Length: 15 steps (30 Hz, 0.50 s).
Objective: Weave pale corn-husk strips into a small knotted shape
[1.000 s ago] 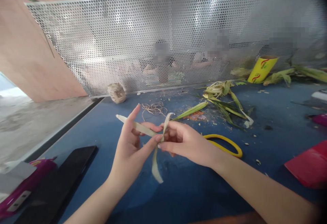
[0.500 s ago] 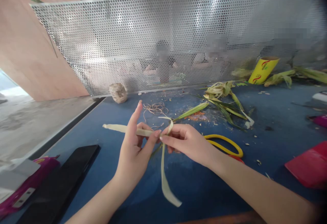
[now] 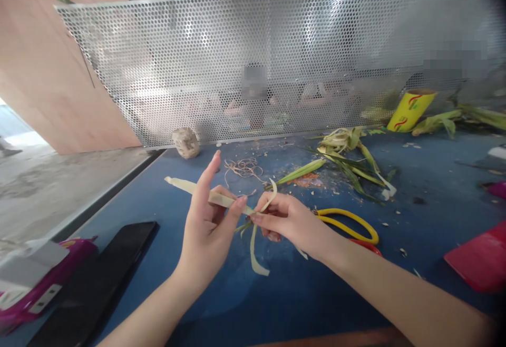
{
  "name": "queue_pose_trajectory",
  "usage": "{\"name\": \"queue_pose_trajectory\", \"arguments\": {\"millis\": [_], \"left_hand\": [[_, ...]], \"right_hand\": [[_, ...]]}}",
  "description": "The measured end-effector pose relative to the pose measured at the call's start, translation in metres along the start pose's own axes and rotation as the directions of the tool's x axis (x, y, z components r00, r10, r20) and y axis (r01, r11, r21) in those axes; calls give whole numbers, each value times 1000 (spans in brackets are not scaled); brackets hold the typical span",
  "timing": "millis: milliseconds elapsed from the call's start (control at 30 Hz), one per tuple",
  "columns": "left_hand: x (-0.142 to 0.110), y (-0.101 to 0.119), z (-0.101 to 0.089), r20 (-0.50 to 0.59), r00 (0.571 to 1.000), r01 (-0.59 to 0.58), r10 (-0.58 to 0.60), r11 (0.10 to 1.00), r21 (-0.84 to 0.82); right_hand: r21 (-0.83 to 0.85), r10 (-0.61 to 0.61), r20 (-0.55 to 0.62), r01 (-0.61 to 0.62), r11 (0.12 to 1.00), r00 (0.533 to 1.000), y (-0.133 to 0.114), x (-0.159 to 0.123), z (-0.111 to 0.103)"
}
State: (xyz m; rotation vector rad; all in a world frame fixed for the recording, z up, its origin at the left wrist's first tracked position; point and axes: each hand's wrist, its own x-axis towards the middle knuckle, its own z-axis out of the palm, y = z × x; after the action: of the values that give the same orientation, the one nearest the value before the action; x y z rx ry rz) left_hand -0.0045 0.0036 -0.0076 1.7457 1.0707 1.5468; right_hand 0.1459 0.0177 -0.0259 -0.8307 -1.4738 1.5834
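My left hand [image 3: 209, 220] pinches a pale flat husk strip [image 3: 182, 184] between thumb and fingers, its index finger pointing up. The strip's free end sticks out to the left. Close beside it, my right hand [image 3: 282, 215] grips the crossing of the strips with thumb and fingertips. One narrow end curls up above the right hand, and a pale strip [image 3: 256, 256] hangs below. Green bits poke out under the fingers; the join itself is mostly hidden. Yellow-handled scissors [image 3: 350, 223] lie just right of my right hand, partly covered by the forearm.
A perforated metal panel [image 3: 221, 67] stands along the back of the blue table [image 3: 221, 305]. Husks [image 3: 342, 144], tangled string [image 3: 244, 167], a whitish lump [image 3: 185, 143] and a yellow tube [image 3: 411, 111] lie near it. A black phone [image 3: 114, 262] is left, a red object [image 3: 480, 257] right.
The left strip now slants down toward the right hand. The hanging strip has shortened and swung, and the upper end has shifted right. Both hands remain close together.
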Motion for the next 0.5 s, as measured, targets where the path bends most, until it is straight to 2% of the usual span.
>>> {"name": "queue_pose_trajectory", "arguments": {"millis": [200, 367, 500], "left_hand": [[3, 2, -1, -4, 1000, -24, 24, 1000, 19], [3, 2, -1, 6, 997, 81, -81, 997, 0], [-2, 1, -1, 91, 996, -20, 19, 1000, 8]], "right_hand": [[-1, -21, 9, 21, 1000, 1000, 1, 1, -1], [101, -20, 28, 17, 995, 999, 2, 4, -4], [193, 6, -25, -1, 981, 1000, 1, 5, -4]]}}
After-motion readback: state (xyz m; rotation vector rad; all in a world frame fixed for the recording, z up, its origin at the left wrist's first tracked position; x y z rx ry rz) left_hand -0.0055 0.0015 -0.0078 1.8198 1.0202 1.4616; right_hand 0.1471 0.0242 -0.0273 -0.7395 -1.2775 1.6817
